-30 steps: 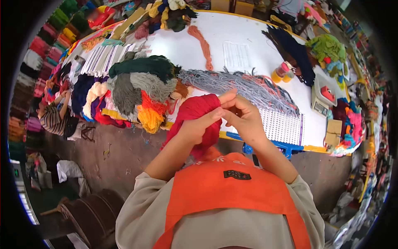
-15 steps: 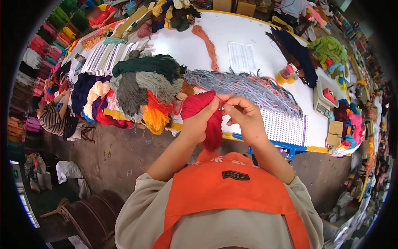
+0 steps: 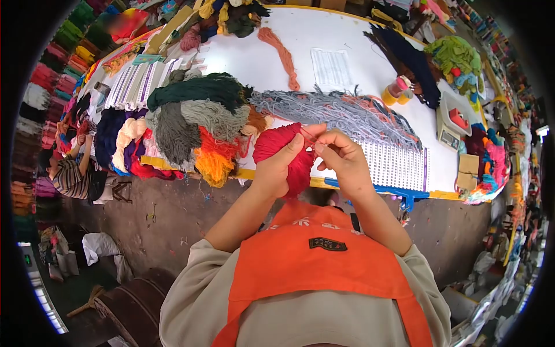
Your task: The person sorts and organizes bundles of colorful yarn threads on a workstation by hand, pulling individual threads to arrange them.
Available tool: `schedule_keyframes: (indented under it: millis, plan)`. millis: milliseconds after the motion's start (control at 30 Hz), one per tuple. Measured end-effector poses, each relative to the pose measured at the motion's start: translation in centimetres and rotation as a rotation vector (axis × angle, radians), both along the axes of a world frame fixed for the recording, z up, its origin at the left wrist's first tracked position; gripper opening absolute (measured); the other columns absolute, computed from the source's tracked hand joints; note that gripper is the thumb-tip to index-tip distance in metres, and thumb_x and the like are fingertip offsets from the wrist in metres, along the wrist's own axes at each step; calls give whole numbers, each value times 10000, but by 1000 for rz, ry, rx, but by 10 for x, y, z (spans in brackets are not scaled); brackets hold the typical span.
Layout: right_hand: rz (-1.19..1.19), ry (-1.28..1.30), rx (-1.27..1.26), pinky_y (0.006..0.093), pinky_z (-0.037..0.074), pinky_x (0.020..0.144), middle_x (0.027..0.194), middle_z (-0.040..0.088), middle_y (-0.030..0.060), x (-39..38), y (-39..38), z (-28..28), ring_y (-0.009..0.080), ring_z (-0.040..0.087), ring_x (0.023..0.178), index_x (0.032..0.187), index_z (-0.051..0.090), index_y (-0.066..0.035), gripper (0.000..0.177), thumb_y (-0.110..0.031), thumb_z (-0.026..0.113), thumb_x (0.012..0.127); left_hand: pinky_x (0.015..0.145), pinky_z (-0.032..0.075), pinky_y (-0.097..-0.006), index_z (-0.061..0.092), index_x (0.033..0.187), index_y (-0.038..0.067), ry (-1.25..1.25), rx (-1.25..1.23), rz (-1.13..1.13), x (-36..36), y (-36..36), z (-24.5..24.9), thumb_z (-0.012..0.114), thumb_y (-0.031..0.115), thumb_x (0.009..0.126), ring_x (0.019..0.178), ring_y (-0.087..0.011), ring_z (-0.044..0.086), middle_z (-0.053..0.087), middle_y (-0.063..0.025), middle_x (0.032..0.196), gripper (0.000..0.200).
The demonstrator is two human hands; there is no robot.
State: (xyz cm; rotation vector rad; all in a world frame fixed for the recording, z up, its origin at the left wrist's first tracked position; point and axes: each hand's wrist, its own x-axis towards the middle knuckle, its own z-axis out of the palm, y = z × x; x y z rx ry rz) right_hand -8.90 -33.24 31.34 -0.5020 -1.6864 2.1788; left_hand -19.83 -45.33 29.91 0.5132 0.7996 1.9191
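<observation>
I've got the left hand (image 3: 276, 170) closed round the red yarn skein (image 3: 278, 144) — thumb pressed on top, seemingly to steady it — and the right hand (image 3: 345, 162) pinches a thin red strand (image 3: 310, 136) between thumb and forefinger just beside that thumb, with grey yarn (image 3: 347, 113) lying beyond the fingertips.

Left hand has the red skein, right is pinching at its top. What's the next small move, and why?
Probably ease the right hand rightward, away from the red yarn skein. Its fingertips pinch a thin red strand at the skein's top and the left hand wraps the skein, so a gentle pull should free some length.
</observation>
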Motion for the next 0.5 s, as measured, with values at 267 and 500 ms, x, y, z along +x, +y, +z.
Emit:
schedule_keyframes:
  millis: [267,500]
  plan:
    - [78,24,-284,242,506,632,953,632,25,8,33,-8,33,491,667,986,627,-48,89,-122,599,945,929,462,-277,567,1268,-26,-52,-152,11,10,25,-7,524,216,1012,1105,-147,578,603,-81,1253,355]
    - [-94,93,77,252,477,766,980,608,8,29,103,-33,99,575,852,982,627,-56,97,-146,594,966,793,537,-373,593,921,18,-100,-142,-19,-30,29,-13,467,302,1025,828,-256,657,665,-118,840,327]
